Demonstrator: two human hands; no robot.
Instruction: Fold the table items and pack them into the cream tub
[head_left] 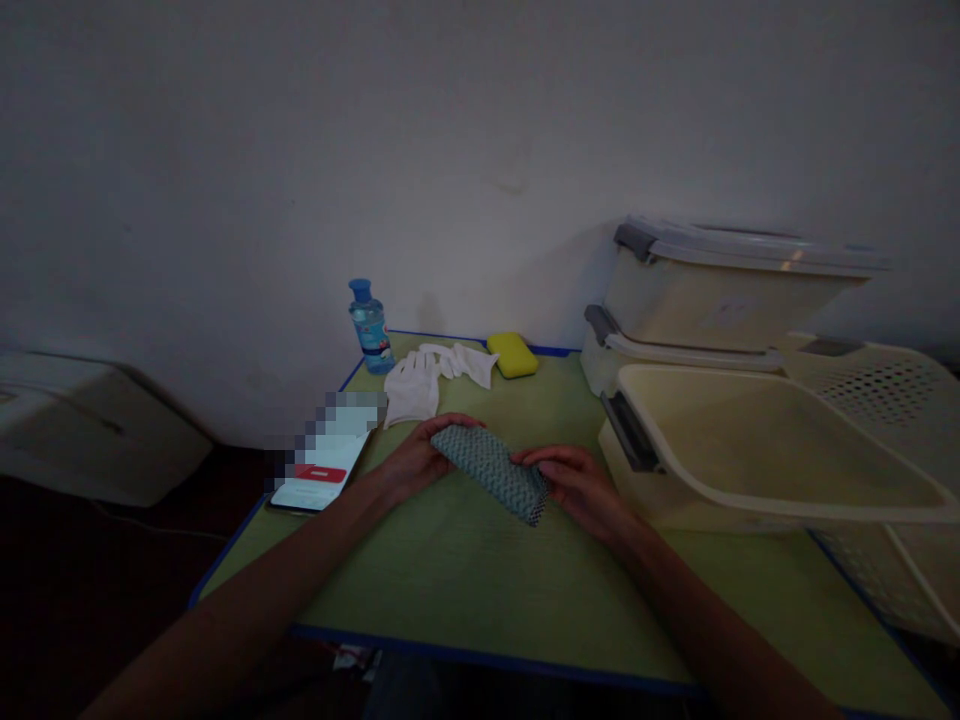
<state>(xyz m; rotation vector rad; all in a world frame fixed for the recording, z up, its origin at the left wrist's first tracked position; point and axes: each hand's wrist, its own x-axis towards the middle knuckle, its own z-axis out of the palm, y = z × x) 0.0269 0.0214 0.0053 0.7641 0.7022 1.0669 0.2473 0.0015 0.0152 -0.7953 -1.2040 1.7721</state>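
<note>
A folded, textured grey-green cloth point(491, 470) with a dark checked edge is held above the table between both hands. My left hand point(424, 455) grips its upper left end, the fingers passing behind it. On the other side, my right hand point(574, 480) pinches the cloth near its right end with thumb and fingers. Behind the cloth lie white gloves point(412, 388) and a yellow sponge point(512, 354). A phone point(322, 465) with a lit screen rests left of my left hand.
The green table point(465, 590) has a blue edge. At its back left stands a blue bottle point(371, 330). On the right are an open cream bin point(675, 500) and stacked lidded boxes point(712, 300) against the wall. A white box point(97, 430) sits beyond the table at left.
</note>
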